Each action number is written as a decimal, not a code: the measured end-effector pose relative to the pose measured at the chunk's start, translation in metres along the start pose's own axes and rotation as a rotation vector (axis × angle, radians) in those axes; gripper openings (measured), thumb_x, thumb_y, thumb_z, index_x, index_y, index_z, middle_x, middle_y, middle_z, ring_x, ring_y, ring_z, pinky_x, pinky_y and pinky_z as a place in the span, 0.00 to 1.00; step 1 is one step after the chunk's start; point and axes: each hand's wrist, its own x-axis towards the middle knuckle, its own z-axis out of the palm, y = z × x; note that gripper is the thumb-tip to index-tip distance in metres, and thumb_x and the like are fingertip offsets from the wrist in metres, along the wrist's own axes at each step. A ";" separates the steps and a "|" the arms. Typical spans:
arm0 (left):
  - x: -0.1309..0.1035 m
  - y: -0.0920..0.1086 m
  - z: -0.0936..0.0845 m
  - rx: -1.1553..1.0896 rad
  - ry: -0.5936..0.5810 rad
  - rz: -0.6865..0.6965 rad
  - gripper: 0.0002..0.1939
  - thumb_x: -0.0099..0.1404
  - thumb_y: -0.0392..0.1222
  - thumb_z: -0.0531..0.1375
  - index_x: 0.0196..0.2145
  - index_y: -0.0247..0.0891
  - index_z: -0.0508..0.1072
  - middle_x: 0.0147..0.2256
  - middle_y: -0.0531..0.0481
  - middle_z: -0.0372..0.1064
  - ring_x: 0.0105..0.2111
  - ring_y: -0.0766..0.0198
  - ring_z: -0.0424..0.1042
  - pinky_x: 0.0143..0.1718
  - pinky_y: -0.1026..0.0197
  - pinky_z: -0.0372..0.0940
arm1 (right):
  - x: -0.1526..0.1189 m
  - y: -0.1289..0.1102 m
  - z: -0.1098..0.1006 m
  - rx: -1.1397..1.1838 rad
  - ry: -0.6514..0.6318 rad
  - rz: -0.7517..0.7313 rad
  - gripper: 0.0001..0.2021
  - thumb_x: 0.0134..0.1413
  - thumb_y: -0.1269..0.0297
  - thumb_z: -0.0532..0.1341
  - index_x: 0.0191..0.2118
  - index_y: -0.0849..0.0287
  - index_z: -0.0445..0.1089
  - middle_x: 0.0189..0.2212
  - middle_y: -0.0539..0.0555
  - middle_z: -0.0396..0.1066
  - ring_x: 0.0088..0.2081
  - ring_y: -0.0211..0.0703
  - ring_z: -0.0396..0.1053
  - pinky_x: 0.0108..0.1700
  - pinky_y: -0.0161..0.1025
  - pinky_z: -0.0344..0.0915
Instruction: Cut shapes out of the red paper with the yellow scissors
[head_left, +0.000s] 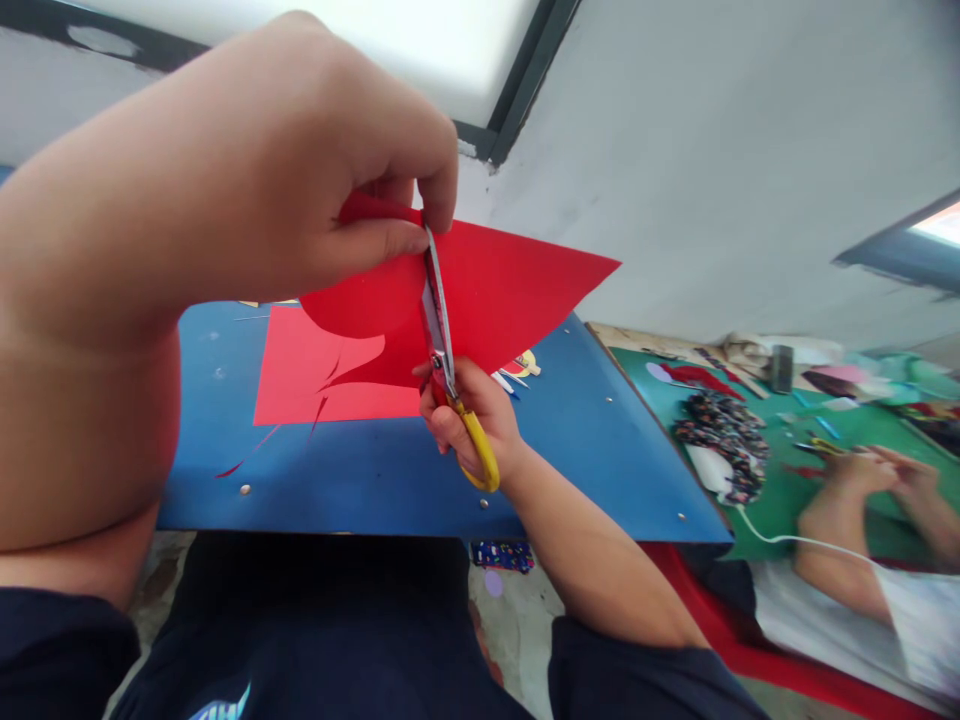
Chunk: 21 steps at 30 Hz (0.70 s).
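My left hand is raised and pinches the top edge of a red sheet. Lower down, my right hand is closed round the yellow handles of a pair of scissors. The blades point upward along the red sheet, their tips beside my left thumb. Beneath the held sheet, a flat red piece lies on the blue table. Thin red scraps are scattered at its lower left.
Pens lie just behind my right hand. At right, a person's hands work over a green table with a patterned cloth, a white cable and craft bits. A wall and window frame stand behind.
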 end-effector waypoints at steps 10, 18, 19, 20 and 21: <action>-0.002 -0.005 0.001 0.023 0.012 -0.009 0.15 0.79 0.51 0.56 0.51 0.50 0.82 0.30 0.58 0.66 0.46 0.51 0.86 0.52 0.41 0.74 | -0.001 -0.001 0.000 0.008 -0.001 -0.010 0.28 0.74 0.37 0.68 0.61 0.56 0.73 0.29 0.47 0.70 0.26 0.38 0.68 0.24 0.34 0.64; -0.001 -0.005 0.000 0.022 0.003 -0.007 0.17 0.80 0.54 0.55 0.51 0.50 0.82 0.30 0.59 0.66 0.48 0.51 0.87 0.53 0.42 0.74 | 0.000 -0.001 -0.001 0.010 0.001 -0.016 0.27 0.74 0.39 0.69 0.61 0.56 0.74 0.29 0.47 0.71 0.26 0.38 0.68 0.24 0.33 0.65; -0.001 -0.005 0.000 0.029 0.003 -0.014 0.17 0.80 0.55 0.55 0.51 0.50 0.82 0.31 0.59 0.66 0.49 0.51 0.87 0.53 0.43 0.74 | 0.000 -0.001 -0.001 0.009 0.000 -0.014 0.27 0.74 0.38 0.69 0.61 0.56 0.74 0.29 0.47 0.71 0.26 0.38 0.68 0.24 0.34 0.65; -0.002 -0.004 0.000 0.034 0.004 -0.021 0.19 0.81 0.56 0.54 0.51 0.50 0.82 0.31 0.59 0.66 0.49 0.52 0.87 0.54 0.44 0.74 | 0.000 -0.001 -0.001 0.007 0.000 -0.011 0.27 0.74 0.38 0.69 0.61 0.57 0.74 0.29 0.47 0.71 0.26 0.38 0.68 0.24 0.34 0.65; -0.002 -0.004 0.000 0.037 0.003 -0.023 0.20 0.81 0.57 0.53 0.51 0.50 0.82 0.31 0.59 0.66 0.50 0.53 0.87 0.54 0.45 0.74 | 0.000 -0.001 -0.001 0.005 0.000 -0.009 0.28 0.74 0.38 0.69 0.61 0.57 0.74 0.29 0.47 0.71 0.26 0.38 0.68 0.24 0.34 0.65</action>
